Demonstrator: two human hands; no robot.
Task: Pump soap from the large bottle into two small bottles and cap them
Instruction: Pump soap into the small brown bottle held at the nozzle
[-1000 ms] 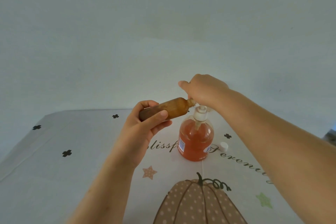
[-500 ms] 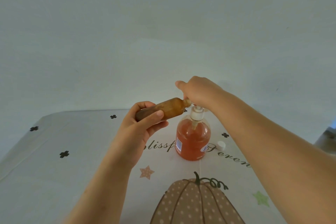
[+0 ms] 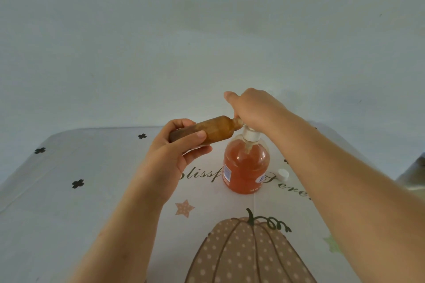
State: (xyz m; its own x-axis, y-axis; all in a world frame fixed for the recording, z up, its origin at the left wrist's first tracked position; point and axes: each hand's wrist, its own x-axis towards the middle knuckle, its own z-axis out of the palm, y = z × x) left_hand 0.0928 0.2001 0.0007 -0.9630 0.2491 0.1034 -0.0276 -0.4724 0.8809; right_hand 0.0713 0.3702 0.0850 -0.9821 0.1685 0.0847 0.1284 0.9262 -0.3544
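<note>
**Under the right hand: a small bottle held to the pump spout**

Head view. Between the two hands, the small bottle lies almost level. Its long axis runs from the left hand up and across to the right hand, and its neck meets the spout just below the right hand's knuckles. The left hand grips the bottle's base end, thumb on the near side and fingers wrapped behind. The right hand sits on top of the pump head with its fingers bent down around it; the underside of the grip is hidden. Directly beneath that hand the large bottle stands upright, holding orange soap to near its shoulder. The small bottle looks amber and cloudy, and its fill level cannot be judged.

The mouth of the small bottle is the part nearest the spout, so the next press probably depends on the left hand keeping the neck at the spout. A white cap lies just beyond the right forearm, nearer that hand. No second small bottle is in view.

Writing: the tablecloth reads "lissf" below the left hand and "Fere" by the right forearm. The large bottle's blue-and-white label is illegible.
</note>
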